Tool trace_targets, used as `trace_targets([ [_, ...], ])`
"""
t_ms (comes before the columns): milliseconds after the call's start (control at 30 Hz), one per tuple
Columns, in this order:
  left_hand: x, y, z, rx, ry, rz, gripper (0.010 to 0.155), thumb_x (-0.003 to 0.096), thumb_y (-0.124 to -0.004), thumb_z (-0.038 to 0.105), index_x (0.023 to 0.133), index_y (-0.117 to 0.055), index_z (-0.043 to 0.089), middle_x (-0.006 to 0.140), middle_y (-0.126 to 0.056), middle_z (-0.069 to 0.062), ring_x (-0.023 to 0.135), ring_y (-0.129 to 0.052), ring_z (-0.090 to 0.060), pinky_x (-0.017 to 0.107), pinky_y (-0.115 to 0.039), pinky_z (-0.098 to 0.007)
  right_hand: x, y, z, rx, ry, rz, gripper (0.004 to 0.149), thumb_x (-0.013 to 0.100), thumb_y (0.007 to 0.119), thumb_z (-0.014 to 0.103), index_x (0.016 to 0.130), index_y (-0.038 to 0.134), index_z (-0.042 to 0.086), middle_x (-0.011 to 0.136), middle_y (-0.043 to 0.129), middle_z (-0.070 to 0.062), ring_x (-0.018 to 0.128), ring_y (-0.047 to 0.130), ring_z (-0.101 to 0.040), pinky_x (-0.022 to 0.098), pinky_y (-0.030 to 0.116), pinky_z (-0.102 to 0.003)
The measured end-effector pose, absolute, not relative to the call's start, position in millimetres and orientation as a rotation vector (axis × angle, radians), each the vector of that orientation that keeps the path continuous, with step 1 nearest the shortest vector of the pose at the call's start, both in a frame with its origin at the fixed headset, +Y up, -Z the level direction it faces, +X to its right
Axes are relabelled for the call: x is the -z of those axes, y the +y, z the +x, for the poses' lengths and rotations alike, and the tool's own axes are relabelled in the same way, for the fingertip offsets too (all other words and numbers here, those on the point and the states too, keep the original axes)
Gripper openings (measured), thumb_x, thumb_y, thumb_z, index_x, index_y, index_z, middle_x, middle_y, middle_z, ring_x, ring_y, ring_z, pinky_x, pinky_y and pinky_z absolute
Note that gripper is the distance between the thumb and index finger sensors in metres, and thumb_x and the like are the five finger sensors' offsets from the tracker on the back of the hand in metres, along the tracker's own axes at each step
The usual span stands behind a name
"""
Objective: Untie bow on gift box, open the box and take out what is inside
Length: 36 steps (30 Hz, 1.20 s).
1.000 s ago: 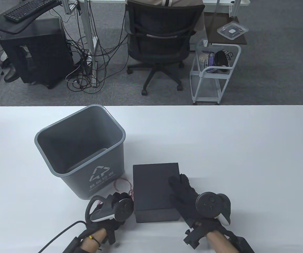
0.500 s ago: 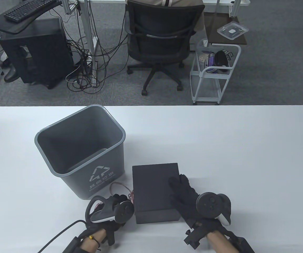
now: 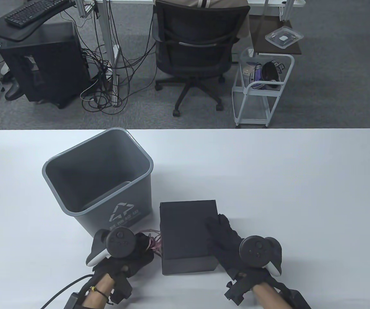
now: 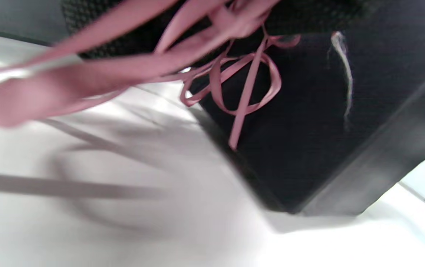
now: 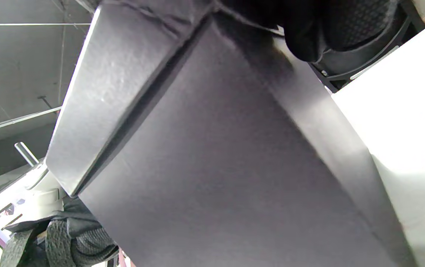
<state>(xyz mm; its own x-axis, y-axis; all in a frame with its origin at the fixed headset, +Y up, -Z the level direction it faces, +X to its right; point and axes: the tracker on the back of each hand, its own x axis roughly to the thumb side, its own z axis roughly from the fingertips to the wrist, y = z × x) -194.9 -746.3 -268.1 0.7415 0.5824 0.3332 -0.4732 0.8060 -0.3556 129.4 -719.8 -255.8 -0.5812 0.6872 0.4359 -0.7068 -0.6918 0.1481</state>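
Note:
A black gift box lies closed on the white table, near the front edge. My right hand grips its right side, fingers laid over the lid; the right wrist view shows those fingers curled over the box. My left hand is just left of the box and pinches a loose pink ribbon. In the left wrist view the ribbon hangs in tangled loops from my fingers against the box's left side. Nothing of the box's inside shows.
A grey waste bin stands upright just behind and left of my left hand, close to the box's left corner. The white table stretches right and back. An office chair and a wire cart stand beyond the table.
My left hand has rolled over so its tracker faces up and has shifted left toward the bin, drawing the ribbon with it. The box has slid slightly left. My right hand has barely moved.

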Motion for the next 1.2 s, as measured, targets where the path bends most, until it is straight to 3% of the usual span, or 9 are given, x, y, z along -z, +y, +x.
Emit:
trace_targets([
  [267,268,-750,-197,-1.031,-0.476,-0.266,0.041,0.0519,-0.068,0.039,0.083,-0.078,0.014,0.088,-0.081,-0.013,0.066,-0.093,-0.033,0.045,-0.087,-0.046,253,-722,129,-2.194,-0.064,0.591,0.061,0.057,0.061,0.054,0.109,0.054,0.024,0.108,0.045,-0.037,0.089,0.07,-0.053,0.061,0.068,-0.057],
  [400,267,-747,-204,-1.094,-0.478,-0.221,0.041,0.0519,-0.068,0.039,0.083,-0.079,0.014,0.087,-0.082,-0.011,0.065,-0.093,-0.032,0.045,-0.087,-0.045,250,-720,127,-2.248,-0.094,0.615,0.062,0.057,0.062,0.054,0.109,0.055,0.022,0.108,0.047,-0.037,0.088,0.071,-0.053,0.061,0.069,-0.057],
  [600,261,-715,-229,-1.328,-0.482,-0.06,0.041,0.0521,-0.069,0.038,0.082,-0.08,0.013,0.086,-0.082,-0.014,0.064,-0.094,-0.034,0.044,-0.087,-0.047,250,-720,127,-2.246,-0.088,0.609,0.063,0.056,0.065,0.055,0.109,0.054,0.022,0.107,0.048,-0.037,0.088,0.072,-0.053,0.06,0.069,-0.057],
  [867,236,-615,-260,-1.3,-0.498,0.225,0.041,0.0536,-0.068,0.038,0.084,-0.078,0.012,0.088,-0.08,-0.014,0.066,-0.092,-0.036,0.045,-0.085,-0.048,250,-720,126,-2.242,-0.087,0.611,0.063,0.057,0.064,0.055,0.109,0.053,0.022,0.107,0.049,-0.037,0.087,0.073,-0.053,0.06,0.07,-0.056],
  [1067,237,-524,-291,-1.223,-0.315,0.526,0.042,0.0559,-0.067,0.037,0.089,-0.074,0.012,0.092,-0.076,-0.014,0.072,-0.089,-0.037,0.05,-0.084,-0.049,250,-721,126,-2.238,-0.082,0.61,0.063,0.056,0.064,0.055,0.109,0.053,0.022,0.107,0.049,-0.037,0.087,0.073,-0.053,0.06,0.07,-0.056],
  [1200,258,-489,-307,-1.155,-0.167,0.649,0.042,0.0591,-0.063,0.034,0.094,-0.066,0.01,0.098,-0.065,-0.017,0.081,-0.079,-0.041,0.057,-0.077,-0.053,250,-721,126,-2.242,-0.085,0.611,0.063,0.056,0.064,0.055,0.109,0.053,0.022,0.107,0.049,-0.037,0.087,0.073,-0.052,0.06,0.07,-0.056],
])
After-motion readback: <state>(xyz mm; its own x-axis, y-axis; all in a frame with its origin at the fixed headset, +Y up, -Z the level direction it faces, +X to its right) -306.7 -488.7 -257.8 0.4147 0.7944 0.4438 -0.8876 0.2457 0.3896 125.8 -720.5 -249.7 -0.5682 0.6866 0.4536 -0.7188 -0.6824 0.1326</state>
